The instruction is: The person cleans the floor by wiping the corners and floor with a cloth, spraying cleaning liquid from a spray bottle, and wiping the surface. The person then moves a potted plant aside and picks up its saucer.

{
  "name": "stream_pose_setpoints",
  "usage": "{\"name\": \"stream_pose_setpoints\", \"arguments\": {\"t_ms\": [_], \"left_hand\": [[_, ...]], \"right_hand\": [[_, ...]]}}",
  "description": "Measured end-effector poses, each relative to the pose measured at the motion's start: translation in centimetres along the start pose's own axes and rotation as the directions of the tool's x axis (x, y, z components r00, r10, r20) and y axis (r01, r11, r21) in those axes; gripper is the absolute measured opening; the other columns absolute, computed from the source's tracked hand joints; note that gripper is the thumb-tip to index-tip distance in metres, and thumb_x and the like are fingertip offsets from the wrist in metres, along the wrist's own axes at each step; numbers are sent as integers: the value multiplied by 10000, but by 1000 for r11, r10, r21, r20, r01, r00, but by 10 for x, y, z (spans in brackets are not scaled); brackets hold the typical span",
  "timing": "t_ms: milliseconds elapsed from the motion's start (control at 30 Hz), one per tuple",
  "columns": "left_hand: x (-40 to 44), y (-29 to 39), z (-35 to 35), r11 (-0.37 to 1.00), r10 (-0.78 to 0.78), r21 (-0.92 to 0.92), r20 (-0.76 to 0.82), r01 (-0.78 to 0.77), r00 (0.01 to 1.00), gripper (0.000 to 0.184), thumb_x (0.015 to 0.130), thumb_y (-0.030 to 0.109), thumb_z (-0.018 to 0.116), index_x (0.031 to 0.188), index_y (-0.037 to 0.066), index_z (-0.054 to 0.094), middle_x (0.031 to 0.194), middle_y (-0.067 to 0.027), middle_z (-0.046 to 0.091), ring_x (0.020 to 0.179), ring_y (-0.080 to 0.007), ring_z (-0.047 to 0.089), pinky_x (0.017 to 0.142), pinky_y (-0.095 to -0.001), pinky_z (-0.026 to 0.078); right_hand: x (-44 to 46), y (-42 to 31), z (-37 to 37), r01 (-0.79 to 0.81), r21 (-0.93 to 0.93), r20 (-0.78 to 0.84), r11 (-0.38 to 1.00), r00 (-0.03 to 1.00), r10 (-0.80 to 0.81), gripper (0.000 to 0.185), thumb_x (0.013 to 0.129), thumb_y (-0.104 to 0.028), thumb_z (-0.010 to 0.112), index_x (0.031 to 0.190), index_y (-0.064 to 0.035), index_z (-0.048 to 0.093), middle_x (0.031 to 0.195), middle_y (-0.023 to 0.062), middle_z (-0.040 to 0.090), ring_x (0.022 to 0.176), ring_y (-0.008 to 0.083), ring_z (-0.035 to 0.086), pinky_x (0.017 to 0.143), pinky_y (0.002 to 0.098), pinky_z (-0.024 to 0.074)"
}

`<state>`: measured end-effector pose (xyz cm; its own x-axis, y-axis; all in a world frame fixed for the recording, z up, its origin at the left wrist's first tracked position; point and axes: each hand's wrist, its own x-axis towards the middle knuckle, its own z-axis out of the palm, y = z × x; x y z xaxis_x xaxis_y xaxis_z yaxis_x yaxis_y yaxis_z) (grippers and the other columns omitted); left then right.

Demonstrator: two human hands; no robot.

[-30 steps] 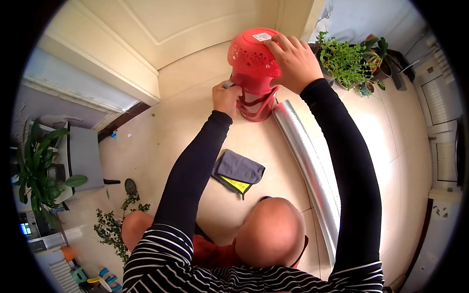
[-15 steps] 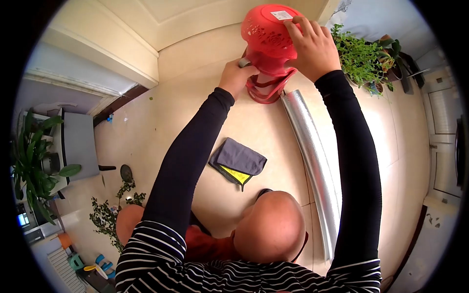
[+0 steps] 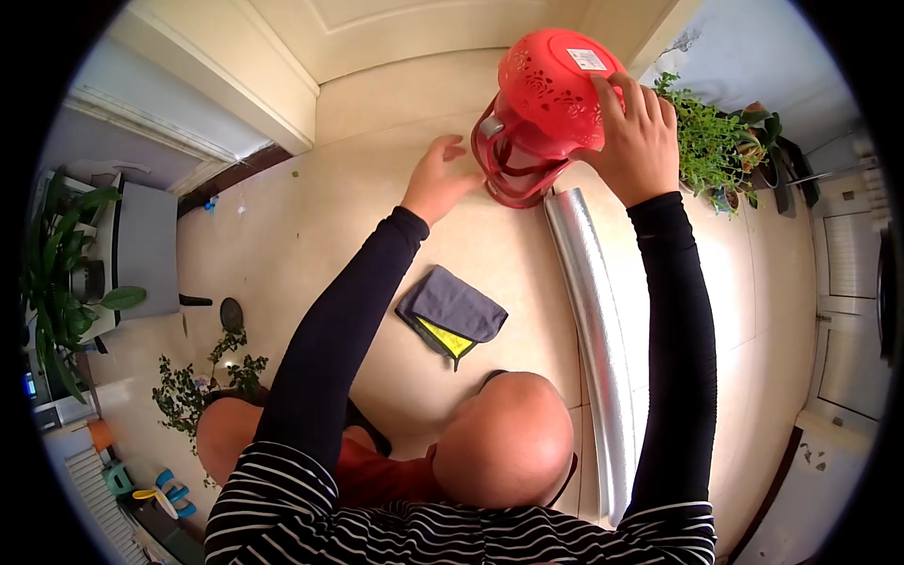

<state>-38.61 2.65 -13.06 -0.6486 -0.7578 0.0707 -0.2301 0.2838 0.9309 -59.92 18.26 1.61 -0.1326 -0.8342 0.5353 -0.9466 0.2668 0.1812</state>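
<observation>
While a leafy plant (image 3: 56, 282) fills the far left, a grey cabinet (image 3: 151, 250) stands just beside it, and a smaller shrub (image 3: 212, 381) grows lower down, next to the person's bent knee (image 3: 226, 438). Farther right, the left hand (image 3: 441, 181) hangs above the pale tiled floor (image 3: 311, 235), its fingers apart and curved; they are just beside a red frame (image 3: 513, 193), though I cannot tell whether the tips touch it. Nearer the body, a folded cloth (image 3: 461, 306), grey with a yellow patch showing, lies flat on the floor. Above the red frame is the red openwork basket (image 3: 551, 89), near the cream door (image 3: 414, 28), its base turned up and bearing a white label (image 3: 587, 59). A long silver roll (image 3: 593, 330) runs along the floor from near the frame toward the person. At the basket's right side, the right hand (image 3: 640, 146) has its fingers clamped on it. Potted greenery (image 3: 711, 141) stands beyond that hand, by the wall.
</observation>
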Motion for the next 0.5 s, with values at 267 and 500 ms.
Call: {"name": "stream_pose_setpoints", "arguments": {"t_ms": [267,500], "left_hand": [[-106,-75,21,794,-213,591,58,138,975,659,734,263,763,1295,12,525,1179,-206,616,1126,-378,581,980,-448,475],[-161,-80,34,583,-463,778,80,235,883,734,736,333,772,1362,107,462,1299,-143,505,1206,-370,500,932,-523,475]], "right_hand": [[-13,-1,8,-1,-8,-73,1000,997,0,914,588,-393,895,1384,-149,517,1296,42,545,1166,254,545,979,425,416],[-33,-10,-17,29,89,-279,996,960,-3,771,661,-379,896,1311,-113,576,1278,79,589,1149,286,574,979,445,439]]}}
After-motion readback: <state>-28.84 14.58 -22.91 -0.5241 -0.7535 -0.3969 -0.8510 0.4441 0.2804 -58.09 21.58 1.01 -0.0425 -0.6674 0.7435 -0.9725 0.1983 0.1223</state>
